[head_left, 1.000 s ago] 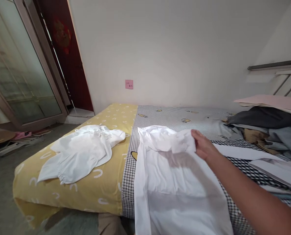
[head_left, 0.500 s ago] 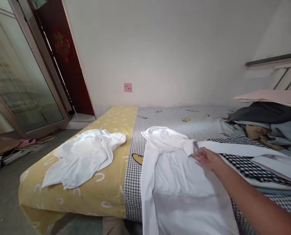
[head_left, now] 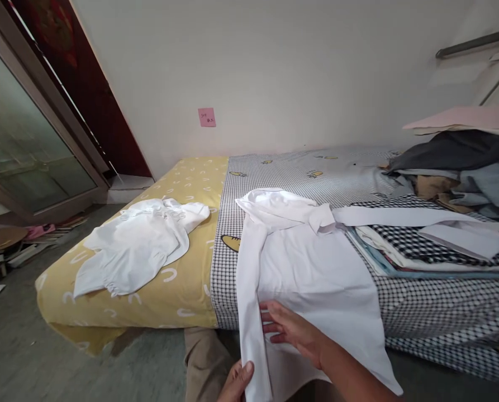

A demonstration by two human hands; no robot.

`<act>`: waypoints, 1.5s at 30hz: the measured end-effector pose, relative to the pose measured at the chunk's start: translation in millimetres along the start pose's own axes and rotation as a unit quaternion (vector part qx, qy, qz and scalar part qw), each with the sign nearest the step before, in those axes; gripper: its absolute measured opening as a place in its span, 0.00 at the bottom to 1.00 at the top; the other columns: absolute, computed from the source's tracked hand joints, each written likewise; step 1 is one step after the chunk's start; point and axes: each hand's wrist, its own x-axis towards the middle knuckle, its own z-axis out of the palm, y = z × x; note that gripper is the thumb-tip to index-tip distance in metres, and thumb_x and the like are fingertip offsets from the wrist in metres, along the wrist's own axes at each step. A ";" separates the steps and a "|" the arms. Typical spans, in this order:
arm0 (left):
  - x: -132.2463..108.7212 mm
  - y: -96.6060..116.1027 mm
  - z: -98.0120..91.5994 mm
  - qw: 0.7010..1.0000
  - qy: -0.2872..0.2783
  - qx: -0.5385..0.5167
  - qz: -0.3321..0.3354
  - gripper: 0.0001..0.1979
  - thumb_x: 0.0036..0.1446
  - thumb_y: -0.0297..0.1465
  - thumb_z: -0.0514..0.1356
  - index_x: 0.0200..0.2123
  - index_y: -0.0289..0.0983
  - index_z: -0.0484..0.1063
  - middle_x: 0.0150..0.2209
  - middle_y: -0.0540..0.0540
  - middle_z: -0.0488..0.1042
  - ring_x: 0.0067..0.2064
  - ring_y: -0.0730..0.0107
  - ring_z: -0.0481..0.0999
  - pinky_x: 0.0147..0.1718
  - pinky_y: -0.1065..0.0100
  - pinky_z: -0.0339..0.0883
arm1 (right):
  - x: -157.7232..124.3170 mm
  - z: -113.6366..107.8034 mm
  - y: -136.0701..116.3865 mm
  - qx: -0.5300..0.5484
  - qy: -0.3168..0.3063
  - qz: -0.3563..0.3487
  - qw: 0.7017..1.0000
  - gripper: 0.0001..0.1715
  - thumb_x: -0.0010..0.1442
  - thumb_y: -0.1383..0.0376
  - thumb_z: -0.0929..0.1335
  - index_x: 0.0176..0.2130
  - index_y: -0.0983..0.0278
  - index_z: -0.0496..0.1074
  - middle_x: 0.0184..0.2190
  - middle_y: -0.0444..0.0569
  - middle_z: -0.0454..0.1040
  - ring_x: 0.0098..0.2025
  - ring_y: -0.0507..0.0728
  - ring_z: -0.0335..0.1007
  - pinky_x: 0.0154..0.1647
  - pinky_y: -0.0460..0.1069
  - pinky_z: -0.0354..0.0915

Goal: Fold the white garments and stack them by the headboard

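A white long-sleeved shirt (head_left: 316, 262) lies on the bed, its collar end toward the wall and its lower hem hanging over the bed's front edge. One sleeve (head_left: 249, 290) runs straight down along the shirt's left side; the other stretches off to the right. At the bottom of the view my left hand (head_left: 237, 382) pinches the lower part of the near sleeve, thumb on top. My right hand (head_left: 289, 329) is over the shirt's body, fingers apart, with the fingertips at the sleeve's inner edge. Whether they press on the cloth, I cannot tell.
A second white garment (head_left: 136, 245) lies crumpled on the yellow bedcover (head_left: 194, 178) to the left. On the right are a checked folded stack (head_left: 400, 240) and a pile of dark and grey clothes (head_left: 446, 153). A pink note (head_left: 207, 117) is on the wall.
My right hand has moved from near the cuff at the upper right down to the near sleeve. My left hand has come into view holding that sleeve. The view has tilted down.
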 end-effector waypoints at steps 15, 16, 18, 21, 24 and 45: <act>15.8 8.4 -0.3 0.986 0.053 -0.120 0.100 0.24 0.54 0.54 0.63 0.24 0.38 0.70 0.36 0.47 0.76 0.43 0.63 0.74 0.50 0.61 0.65 | -22.7 32.2 35.2 0.055 0.113 -0.034 0.992 0.25 0.44 0.50 0.78 0.34 0.60 0.70 0.26 0.41 0.74 0.30 0.54 0.67 0.31 0.46 0.61; 18.5 8.2 -3.4 0.983 0.082 -0.125 0.110 0.22 0.53 0.54 0.64 0.28 0.39 0.72 0.42 0.47 0.77 0.49 0.60 0.73 0.52 0.60 0.64 | -22.1 30.3 41.0 0.050 0.125 -0.033 0.990 0.24 0.44 0.49 0.78 0.32 0.60 0.69 0.26 0.41 0.73 0.29 0.53 0.67 0.31 0.46 0.60; 21.6 8.8 -7.0 0.979 0.107 -0.124 0.124 0.22 0.53 0.54 0.63 0.37 0.41 0.75 0.53 0.46 0.74 0.60 0.56 0.67 0.57 0.57 0.61 | -22.2 28.8 48.8 0.052 0.129 -0.033 0.990 0.23 0.46 0.49 0.77 0.32 0.60 0.69 0.25 0.40 0.72 0.29 0.53 0.65 0.30 0.46 0.59; 21.2 10.2 -4.3 0.986 0.066 -0.094 0.121 0.28 0.55 0.58 0.59 0.48 0.43 0.75 0.61 0.44 0.70 0.68 0.52 0.57 0.62 0.53 0.56 | -23.5 30.8 51.5 0.080 0.095 -0.029 0.992 0.22 0.49 0.49 0.76 0.36 0.59 0.70 0.25 0.39 0.71 0.27 0.52 0.64 0.30 0.46 0.58; 20.2 8.9 3.8 0.993 -0.006 -0.059 0.106 0.33 0.55 0.59 0.58 0.54 0.43 0.74 0.64 0.42 0.68 0.69 0.51 0.56 0.64 0.52 0.53 | -21.5 31.8 52.3 0.115 0.094 -0.011 0.989 0.24 0.47 0.50 0.78 0.38 0.59 0.72 0.26 0.40 0.74 0.29 0.54 0.68 0.31 0.47 0.61; 26.0 6.6 12.4 0.994 -0.011 -0.058 0.092 0.32 0.47 0.44 0.73 0.53 0.36 0.73 0.44 0.40 0.81 0.43 0.61 0.80 0.46 0.63 0.71 | -10.3 23.8 65.2 0.103 0.084 0.000 0.991 0.31 0.50 0.56 0.77 0.51 0.59 0.72 0.47 0.48 0.80 0.49 0.63 0.75 0.51 0.56 0.68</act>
